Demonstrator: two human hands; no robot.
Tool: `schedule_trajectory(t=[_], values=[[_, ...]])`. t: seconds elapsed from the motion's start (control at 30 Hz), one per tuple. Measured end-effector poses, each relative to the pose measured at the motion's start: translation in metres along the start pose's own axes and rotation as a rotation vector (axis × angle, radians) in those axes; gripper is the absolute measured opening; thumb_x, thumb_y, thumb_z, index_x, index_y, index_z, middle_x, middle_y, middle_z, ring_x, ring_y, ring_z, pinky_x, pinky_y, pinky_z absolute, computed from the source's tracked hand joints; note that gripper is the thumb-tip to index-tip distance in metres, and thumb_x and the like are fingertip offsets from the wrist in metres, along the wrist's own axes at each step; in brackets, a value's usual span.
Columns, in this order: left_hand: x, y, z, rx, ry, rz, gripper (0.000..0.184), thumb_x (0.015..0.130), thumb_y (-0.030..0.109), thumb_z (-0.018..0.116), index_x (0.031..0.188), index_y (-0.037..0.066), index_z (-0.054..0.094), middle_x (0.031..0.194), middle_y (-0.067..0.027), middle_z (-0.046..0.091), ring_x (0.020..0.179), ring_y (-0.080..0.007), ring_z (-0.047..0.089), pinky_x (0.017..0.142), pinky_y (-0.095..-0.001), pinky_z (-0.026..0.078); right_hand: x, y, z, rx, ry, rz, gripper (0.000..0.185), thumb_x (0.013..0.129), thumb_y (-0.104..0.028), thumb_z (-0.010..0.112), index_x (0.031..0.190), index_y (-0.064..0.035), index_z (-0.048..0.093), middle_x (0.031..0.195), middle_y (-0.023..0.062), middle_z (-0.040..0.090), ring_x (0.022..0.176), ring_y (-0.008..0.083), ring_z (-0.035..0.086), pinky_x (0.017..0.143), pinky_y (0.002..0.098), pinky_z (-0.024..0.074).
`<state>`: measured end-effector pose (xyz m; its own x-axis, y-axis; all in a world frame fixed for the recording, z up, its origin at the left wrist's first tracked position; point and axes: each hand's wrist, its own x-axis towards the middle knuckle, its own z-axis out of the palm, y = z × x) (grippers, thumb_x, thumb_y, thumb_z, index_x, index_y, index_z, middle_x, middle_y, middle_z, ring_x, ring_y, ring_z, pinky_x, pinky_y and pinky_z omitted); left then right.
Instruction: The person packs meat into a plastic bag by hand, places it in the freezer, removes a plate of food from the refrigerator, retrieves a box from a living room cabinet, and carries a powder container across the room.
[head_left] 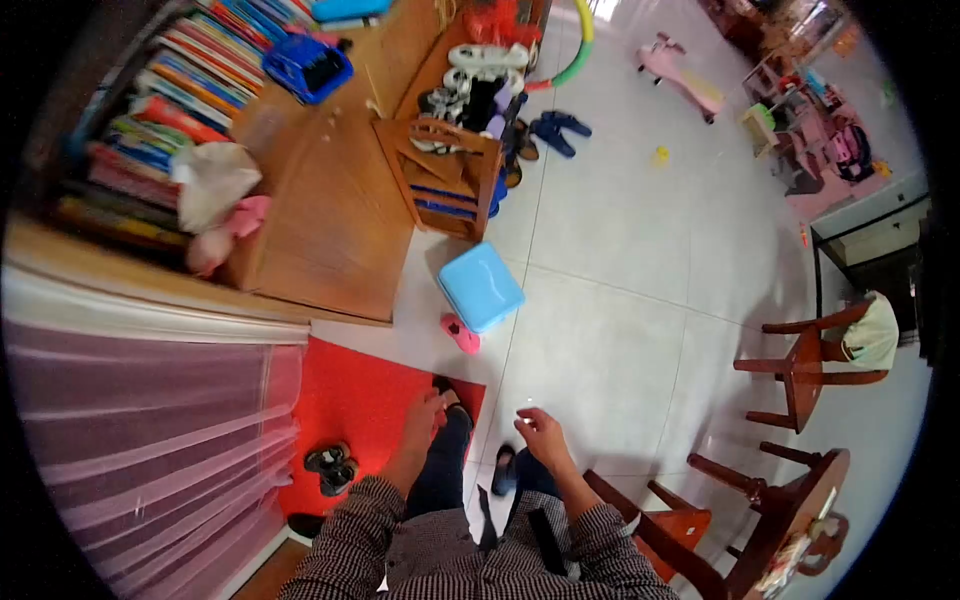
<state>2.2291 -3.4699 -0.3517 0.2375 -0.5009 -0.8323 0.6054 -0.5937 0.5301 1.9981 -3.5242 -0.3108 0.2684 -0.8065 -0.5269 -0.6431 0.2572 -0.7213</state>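
Observation:
My left hand (426,417) hangs over the edge of the red mat (375,400), in front of my left leg. Its fingers are loosely bent and apart, and I see nothing in them. My right hand (542,436) is above the pale tiled floor, beside my right leg. Its thumb and fingers are pinched together, with a tiny whitish spot at the tips that is too small to name. Ahead of both hands stand a light blue square stool (481,287) and a pink shoe (460,334), neither touched.
A wooden cabinet (335,220) with books and a blue basket (307,69) stands left, near a small wooden chair (440,175) and shoes. Dark shoes (331,468) lie on the mat beside a sheer curtain (150,430). Wooden chairs (805,365) stand right; a pink ride-on toy (680,77) is farther off.

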Motion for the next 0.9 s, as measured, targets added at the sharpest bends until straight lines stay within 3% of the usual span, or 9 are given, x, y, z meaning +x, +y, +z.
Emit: schedule_trajectory(t=[0.1,0.2,0.3,0.4,0.57,0.63,0.7,0.83,0.9], values=[[0.073,-0.007,0.012,0.032,0.108,-0.038,0.031,0.081,0.016,0.058,0.109,0.003,0.051,0.075,-0.0008,0.053,0.063,-0.0109,0.051,0.046,-0.0206,0.041,0.054,0.013,0.015,0.039,0.043,0.011,0.027,0.081,-0.017,0.06,0.104,-0.0011,0.059,0.092,0.0135,0.064,0.077,0.019,0.062,0.068,0.0294,0.0488],[0.136,-0.019,0.022,-0.124,0.068,-0.099,0.04,0.08,0.022,0.059,0.114,0.004,0.048,0.087,-0.0033,0.052,0.073,-0.0139,0.051,0.051,-0.0272,0.045,0.082,0.018,0.032,0.211,0.035,0.048,0.028,0.081,-0.012,0.06,0.107,-0.001,0.057,0.096,0.0118,0.062,0.081,0.017,0.061,0.068,0.0277,0.0486],[0.198,-0.04,0.035,-0.126,0.169,-0.112,0.055,0.081,0.036,0.058,0.125,0.007,0.041,0.111,-0.0068,0.046,0.091,-0.019,0.049,0.064,-0.035,0.047,0.11,0.053,0.045,0.122,-0.083,0.048,0.033,0.082,-0.012,0.059,0.113,-0.0029,0.052,0.109,0.0138,0.055,0.085,0.0215,0.061,0.067,0.0299,0.0504],[0.273,-0.06,0.042,-0.154,0.232,-0.186,0.071,0.083,0.051,0.052,0.136,0.011,0.028,0.139,-0.0129,0.029,0.108,-0.0304,0.044,0.085,-0.0447,0.044,0.139,0.107,0.059,0.111,-0.17,0.116,0.033,0.082,-0.011,0.059,0.113,-0.0034,0.053,0.107,0.0146,0.056,0.087,0.0224,0.061,0.067,0.0297,0.0503],[0.381,-0.077,0.056,-0.317,0.225,-0.087,0.077,0.083,0.062,0.042,0.137,0.011,0.024,0.139,-0.0133,0.029,0.123,-0.0303,0.034,0.096,-0.0526,0.032,0.171,0.164,0.078,0.091,-0.16,0.276,0.035,0.081,-0.015,0.06,0.114,-0.0045,0.053,0.104,0.0139,0.058,0.088,0.0236,0.06,0.071,0.032,0.0491],[0.414,-0.076,0.062,-0.415,0.105,-0.029,0.08,0.082,0.065,0.04,0.137,0.011,0.024,0.139,-0.0134,0.029,0.124,-0.0292,0.033,0.098,-0.0523,0.03,0.184,0.147,0.067,0.025,-0.226,0.121,0.033,0.082,-0.017,0.06,0.112,-0.0053,0.054,0.102,0.0145,0.058,0.089,0.0261,0.059,0.076,0.034,0.0473],[0.431,-0.073,0.067,-0.562,-0.071,0.033,0.082,0.081,0.068,0.038,0.138,0.01,0.024,0.139,-0.0133,0.029,0.123,-0.0279,0.034,0.098,-0.0491,0.031,0.19,0.139,0.059,0.007,-0.228,0.043,0.029,0.08,-0.014,0.061,0.107,-0.0051,0.055,0.096,0.0117,0.06,0.084,0.0214,0.061,0.067,0.029,0.0488],[0.405,-0.059,0.082,-0.139,0.384,-0.071,0.064,0.086,0.056,0.042,0.123,0.004,0.04,0.116,-0.0124,0.049,0.1,-0.026,0.05,0.085,-0.0416,0.042,0.183,0.161,0.063,-0.131,-0.155,0.09,0.028,0.08,-0.014,0.06,0.106,-0.0056,0.056,0.096,0.0117,0.06,0.084,0.024,0.06,0.069,0.0311,0.0482],[0.414,-0.092,0.069,0.163,0.563,0.21,0.055,0.085,0.04,0.052,0.12,0.0,0.044,0.105,-0.0123,0.054,0.082,-0.0211,0.054,0.068,-0.0332,0.045,0.184,0.165,0.068,-0.12,-0.157,0.118,0.028,0.081,-0.017,0.059,0.106,-0.0059,0.056,0.096,0.0126,0.059,0.087,0.0287,0.059,0.074,0.0355,0.0478]])
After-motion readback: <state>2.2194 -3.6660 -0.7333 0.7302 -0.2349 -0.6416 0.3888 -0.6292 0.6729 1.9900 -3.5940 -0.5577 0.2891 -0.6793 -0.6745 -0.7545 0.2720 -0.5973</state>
